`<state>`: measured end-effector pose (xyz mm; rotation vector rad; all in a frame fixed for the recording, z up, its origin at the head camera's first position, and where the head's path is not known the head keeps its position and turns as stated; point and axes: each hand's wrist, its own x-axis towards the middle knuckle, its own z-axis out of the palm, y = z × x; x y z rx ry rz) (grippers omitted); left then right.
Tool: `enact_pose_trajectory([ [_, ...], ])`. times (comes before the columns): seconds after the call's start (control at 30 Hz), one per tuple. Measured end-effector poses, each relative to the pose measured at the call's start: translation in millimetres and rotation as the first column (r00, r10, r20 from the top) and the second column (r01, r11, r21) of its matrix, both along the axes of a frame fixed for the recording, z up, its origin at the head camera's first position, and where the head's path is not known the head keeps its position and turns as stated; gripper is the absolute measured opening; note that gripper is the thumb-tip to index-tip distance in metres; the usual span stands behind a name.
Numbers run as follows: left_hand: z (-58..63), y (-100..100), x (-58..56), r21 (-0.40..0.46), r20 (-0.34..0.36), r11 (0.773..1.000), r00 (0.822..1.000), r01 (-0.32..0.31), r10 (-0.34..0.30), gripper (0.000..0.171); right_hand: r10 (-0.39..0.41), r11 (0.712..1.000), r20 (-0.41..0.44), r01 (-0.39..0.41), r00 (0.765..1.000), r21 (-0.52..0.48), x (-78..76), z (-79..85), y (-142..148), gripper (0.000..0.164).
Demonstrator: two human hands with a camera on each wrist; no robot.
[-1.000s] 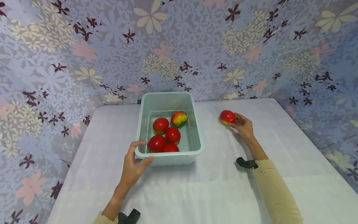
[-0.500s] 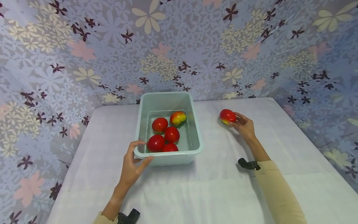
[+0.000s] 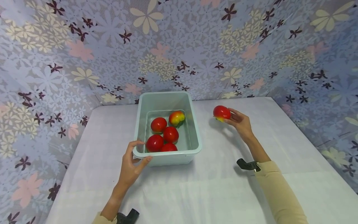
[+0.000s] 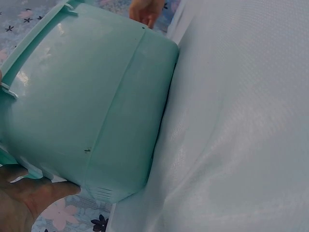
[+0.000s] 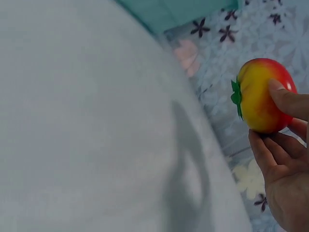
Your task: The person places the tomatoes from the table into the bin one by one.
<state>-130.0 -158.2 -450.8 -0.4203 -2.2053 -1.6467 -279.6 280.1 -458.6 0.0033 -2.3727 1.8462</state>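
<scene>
My right hand (image 3: 242, 125) holds a red tomato (image 3: 222, 112) between thumb and fingers, raised over the table with its shadow below. In the right wrist view this tomato (image 5: 260, 94) shows a yellow end with green leaves, turned away from the palm. My left hand (image 3: 131, 166) grips the near left corner of a pale green plastic bin (image 3: 167, 159), thumb at the front and a finger over the rim. Inside the bin lie several more tomatoes (image 3: 171, 134), one of them with its yellow side showing (image 3: 176, 118). The left wrist view shows the bin's outer wall (image 4: 91, 92).
A white cloth (image 3: 223, 189) covers the table. Floral fabric (image 3: 179, 46) stands as a wall behind it and along both sides. A dark camera mount sits on the right wrist (image 3: 247, 165) and another on the left wrist (image 3: 128, 217).
My right hand has lifted the tomato off the table and moved it slightly left, toward the bin. The left hand keeps its grip on the bin's corner.
</scene>
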Motion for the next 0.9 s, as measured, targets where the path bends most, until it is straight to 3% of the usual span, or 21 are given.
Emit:
enact_pose_trajectory([
  [0.27,2.6,0.6,0.8,0.008,-0.005,1.0,1.0,0.01,-0.01,0.05,0.087,0.995,-0.119,-0.092,0.989,-0.036,9.2,27.1,-17.2,0.057],
  [0.57,0.3,0.0,0.3,0.009,-0.011,1.0,1.0,0.008,-0.008,0.05,0.224,0.973,-0.198,-0.229,0.954,-0.005,23.1,59.9,-46.5,0.055],
  [0.9,-1.1,-0.1,0.1,0.013,-0.007,1.0,1.0,0.008,-0.008,0.05,0.317,0.942,-0.252,-0.334,0.914,-0.026,31.7,80.0,-71.3,0.057],
])
